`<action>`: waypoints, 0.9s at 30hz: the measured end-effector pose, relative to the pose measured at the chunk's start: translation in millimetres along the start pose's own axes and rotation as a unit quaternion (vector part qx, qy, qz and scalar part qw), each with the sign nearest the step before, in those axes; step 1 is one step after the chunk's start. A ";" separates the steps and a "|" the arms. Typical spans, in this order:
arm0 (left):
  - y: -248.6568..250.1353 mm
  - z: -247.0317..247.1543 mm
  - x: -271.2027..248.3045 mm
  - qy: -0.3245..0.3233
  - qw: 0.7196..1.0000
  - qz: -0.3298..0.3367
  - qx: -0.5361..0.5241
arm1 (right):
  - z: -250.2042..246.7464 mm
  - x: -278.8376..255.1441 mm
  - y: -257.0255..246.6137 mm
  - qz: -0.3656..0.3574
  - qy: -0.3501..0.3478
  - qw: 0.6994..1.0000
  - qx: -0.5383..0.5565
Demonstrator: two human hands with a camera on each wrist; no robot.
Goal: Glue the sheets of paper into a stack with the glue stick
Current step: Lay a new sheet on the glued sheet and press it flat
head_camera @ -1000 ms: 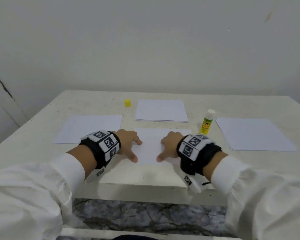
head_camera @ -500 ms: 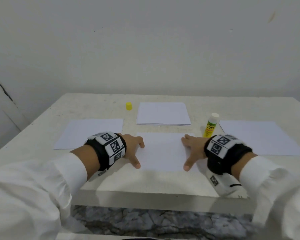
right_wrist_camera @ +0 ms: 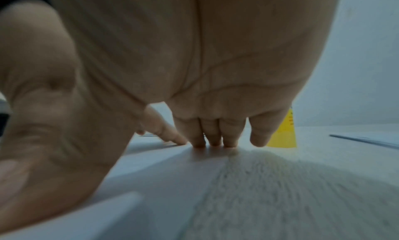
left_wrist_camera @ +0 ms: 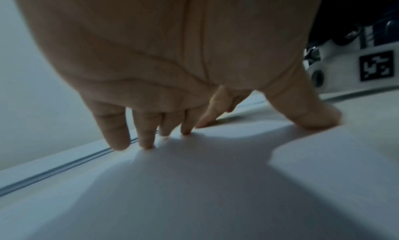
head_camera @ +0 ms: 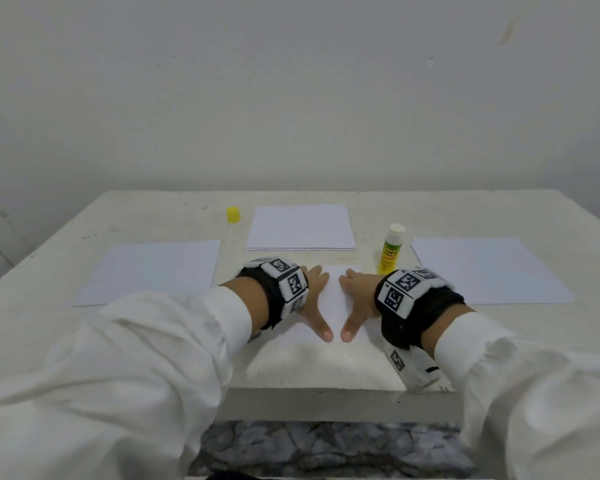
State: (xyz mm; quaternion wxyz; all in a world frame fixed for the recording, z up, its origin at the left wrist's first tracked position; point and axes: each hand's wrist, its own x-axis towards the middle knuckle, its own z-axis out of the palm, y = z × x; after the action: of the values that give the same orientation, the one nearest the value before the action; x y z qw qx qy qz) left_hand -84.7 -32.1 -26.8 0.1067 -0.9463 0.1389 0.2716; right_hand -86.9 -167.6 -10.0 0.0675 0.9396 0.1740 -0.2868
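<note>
The left hand (head_camera: 312, 299) and the right hand (head_camera: 357, 299) are lying flat on the sheet (head_camera: 333, 299) at the near middle of the table (head_camera: 153, 216). The fingers of both hands are stretched out and spread, the thumbs are almost meeting near the front edge, and neither hand is gripping anything. In the left wrist view the fingertips (left_wrist_camera: 121, 144) are touching the paper.

This is looking like the pressing step, so the glue is getting a good bond. To do it well, the palms should be pushing straight down and sliding from the middle out to the edges, so no air or wrinkle is staying inside. The corners are needing pressure too.

The glue stick (head_camera: 390, 249) is standing upright and uncapped just beyond the right hand, and its yellow cap (head_camera: 233, 214) is sitting far left. A pile of sheets (head_camera: 300, 227) is waiting behind, and 2 single sheets, the left sheet (head_camera: 153, 271) and the right sheet (head_camera: 485, 268), are lying at the sides.
</note>
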 end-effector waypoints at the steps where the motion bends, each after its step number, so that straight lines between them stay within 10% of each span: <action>1: -8.3 1.7 -1.8 -0.011 1.000 -0.016 0.001 | 0.3 -0.3 0.7 -0.003 0.004 1.000 0.007; 18: -104.1 33.1 -36.4 -0.041 0.996 -0.054 0.054 | -20.9 -10.3 -27.1 -0.007 -0.037 0.999 -0.022; 27: -108.5 37.8 -34.2 -0.006 0.998 -0.030 0.047 | -27.4 -1.3 -136.9 -0.180 -0.010 0.979 -0.090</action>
State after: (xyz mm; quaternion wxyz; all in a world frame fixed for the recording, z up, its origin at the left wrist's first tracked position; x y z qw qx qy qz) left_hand -96.1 87.2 -25.8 0.1603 -0.9423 0.1225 0.2671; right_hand -123.8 -34.4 9.6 0.1008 0.8801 0.3648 -0.2865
